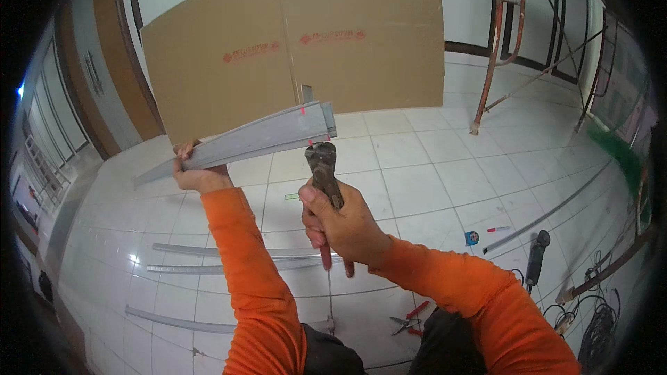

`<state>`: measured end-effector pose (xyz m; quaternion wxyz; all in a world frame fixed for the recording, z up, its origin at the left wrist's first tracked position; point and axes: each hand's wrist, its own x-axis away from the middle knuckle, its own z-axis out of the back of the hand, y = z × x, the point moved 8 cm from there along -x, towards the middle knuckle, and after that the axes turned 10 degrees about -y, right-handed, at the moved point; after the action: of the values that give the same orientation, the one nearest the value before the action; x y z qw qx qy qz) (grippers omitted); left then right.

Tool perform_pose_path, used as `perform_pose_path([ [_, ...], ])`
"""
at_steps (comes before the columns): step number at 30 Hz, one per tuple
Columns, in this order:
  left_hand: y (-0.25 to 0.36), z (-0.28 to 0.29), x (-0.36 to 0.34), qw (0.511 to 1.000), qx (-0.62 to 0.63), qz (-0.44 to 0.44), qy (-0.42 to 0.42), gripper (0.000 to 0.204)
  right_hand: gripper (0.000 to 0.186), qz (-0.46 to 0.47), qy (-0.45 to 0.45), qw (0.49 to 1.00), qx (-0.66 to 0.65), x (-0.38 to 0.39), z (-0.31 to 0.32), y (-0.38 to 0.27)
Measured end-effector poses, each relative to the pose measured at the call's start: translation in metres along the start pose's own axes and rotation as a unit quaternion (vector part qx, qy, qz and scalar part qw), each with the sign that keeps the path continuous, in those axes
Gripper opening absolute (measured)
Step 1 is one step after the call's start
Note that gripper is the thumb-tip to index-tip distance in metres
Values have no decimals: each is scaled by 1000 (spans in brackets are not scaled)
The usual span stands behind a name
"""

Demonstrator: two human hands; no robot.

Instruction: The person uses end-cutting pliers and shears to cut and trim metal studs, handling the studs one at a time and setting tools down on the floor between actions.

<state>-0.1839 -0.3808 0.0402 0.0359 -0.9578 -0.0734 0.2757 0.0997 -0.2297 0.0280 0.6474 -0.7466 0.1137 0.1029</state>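
My left hand (pixel 198 167) is wrapped round a long grey sheet-metal profile (pixel 257 137), held up off the floor and slanting up to the right. Short red marks and a small raised tab show near its right end. In my right hand (pixel 344 219) is a pair of worn end-cutting pincers (pixel 322 167), gripped by the handles with the head up. Those jaws sit right at the lower edge of the profile's marked end; whether they bite the metal, I cannot tell.
Thin metal strips (pixel 201 269) lie at lower left. Red-handled snips (pixel 411 319) rest by my knees. To the right are a blue tape measure (pixel 472 238), a red marker (pixel 498 229), a power tool (pixel 536 260), cables (pixel 601 333) and rusty scaffolding (pixel 488 62). A large cardboard panel (pixel 361 62) stands ahead.
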Motion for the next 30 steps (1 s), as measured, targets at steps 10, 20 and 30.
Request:
perform_pose_path([
  [10,10,-20,7,999,-10,-51,9,16,34,-72,3,997,-37,8,12,2],
  [20,15,-41,13,996,13,-85,-11,14,39,8,32,997,-74,-3,17,-2],
  [30,33,-69,14,989,-86,-87,-80,23,35,-48,44,985,-159,1,22,22],
])
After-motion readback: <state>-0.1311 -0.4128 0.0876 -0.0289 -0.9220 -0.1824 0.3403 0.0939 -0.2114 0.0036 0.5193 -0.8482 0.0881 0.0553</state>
